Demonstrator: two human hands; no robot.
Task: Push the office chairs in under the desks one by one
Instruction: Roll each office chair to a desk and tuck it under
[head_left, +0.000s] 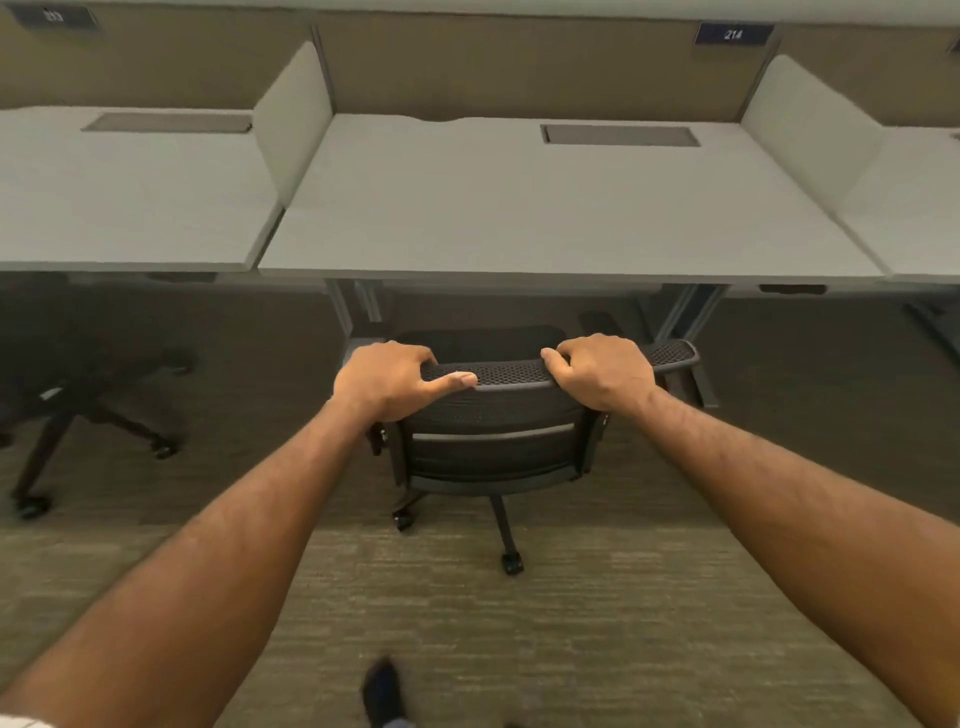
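Note:
A black mesh-backed office chair (493, 447) stands in front of the middle white desk (545, 218), its seat partly under the desk's front edge. My left hand (387, 382) grips the left part of the backrest's top edge, thumb lying along the rim. My right hand (600, 371) grips the same edge further right. The chair's wheeled base shows below the backrest, on the carpet. Its seat is mostly hidden behind the backrest.
A second black chair (78, 400) sits at the left, under the neighbouring desk (130, 197). White dividers (293, 119) separate the desks. A blue sign (732, 34) reads 214. Metal desk legs (358, 312) flank the chair. My shoe (382, 691) is on the carpet.

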